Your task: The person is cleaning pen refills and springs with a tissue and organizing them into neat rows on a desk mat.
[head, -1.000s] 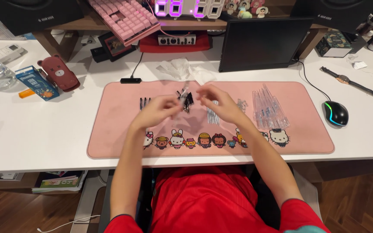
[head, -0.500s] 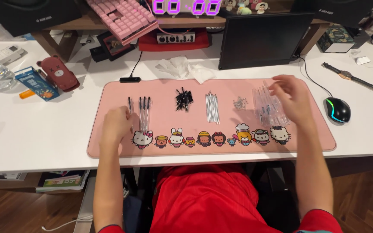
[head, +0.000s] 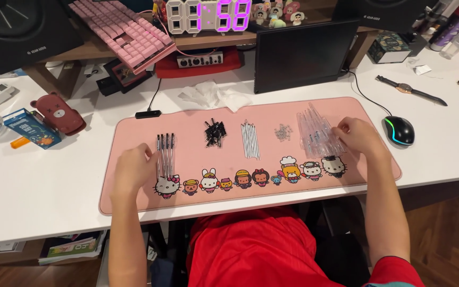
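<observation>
Resting at the mat's ends: both hands lie on the pink desk mat, well apart, with the rows of small parts between them.
Left hand: lies palm down, fingers loosely curled, its fingertips just beside the assembled pens; it grips nothing that I can see.
Right hand: fingers bent, touching the right edge of the heap of clear pen barrels; whether it pinches one, I cannot tell.
Pens, direction: they lie to the right of the left hand, side by side, long axes running away from the person toward the back of the desk.
Barrels, direction: they lie to the left of the right hand, long axes also running front to back, fanned slightly; the right hand is much the nearer.
Between the hands: black caps, white refills, small springs, each in its own cluster.
Beyond: a computer mouse sits right of the mat, a pink keyboard leans behind.
</observation>
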